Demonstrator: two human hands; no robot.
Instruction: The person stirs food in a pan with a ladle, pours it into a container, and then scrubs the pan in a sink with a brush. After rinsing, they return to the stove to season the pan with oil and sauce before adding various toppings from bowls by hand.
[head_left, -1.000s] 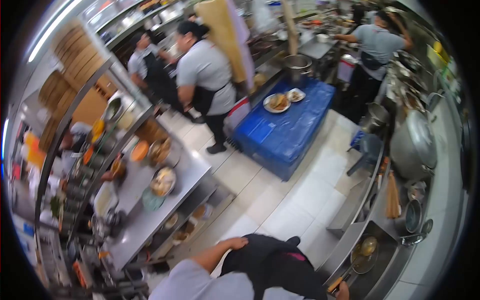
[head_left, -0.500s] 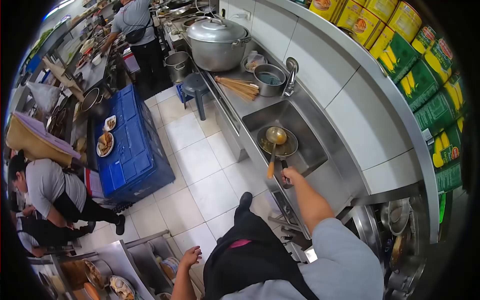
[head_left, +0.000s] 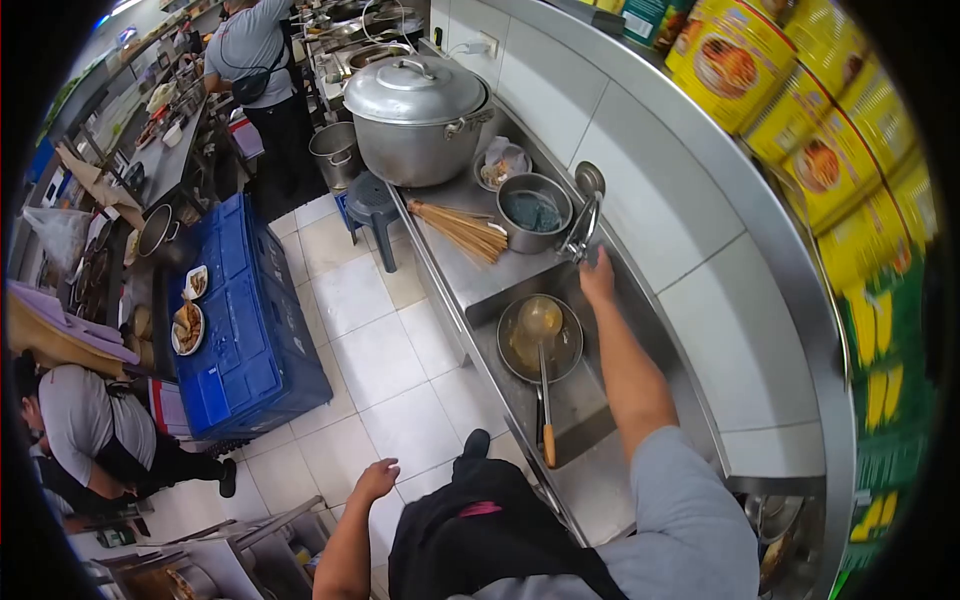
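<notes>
My right hand (head_left: 597, 275) is at the base of the metal faucet (head_left: 584, 232), its fingers closed around the lever area and partly hidden. Below it, in the sink (head_left: 580, 440), sits a frying pan (head_left: 515, 352) with a ladle (head_left: 541, 320) resting in it. The ladle's wooden handle points back toward me, beside the pan's dark handle. My left hand (head_left: 376, 479) hangs over the floor, fingers apart and holding nothing.
Beside the sink are a steel pot (head_left: 535, 212) of bluish liquid, a bundle of wooden sticks (head_left: 462, 230) and a large lidded pot (head_left: 415, 120). Cans (head_left: 740, 60) line the right shelf. A blue chest (head_left: 250, 330) and co-workers (head_left: 95, 430) are at left.
My right hand has let go of the pan's handle and moved forward to the faucet. Pan and ladle now lie in the sink. My left hand stays low, holding nothing.
</notes>
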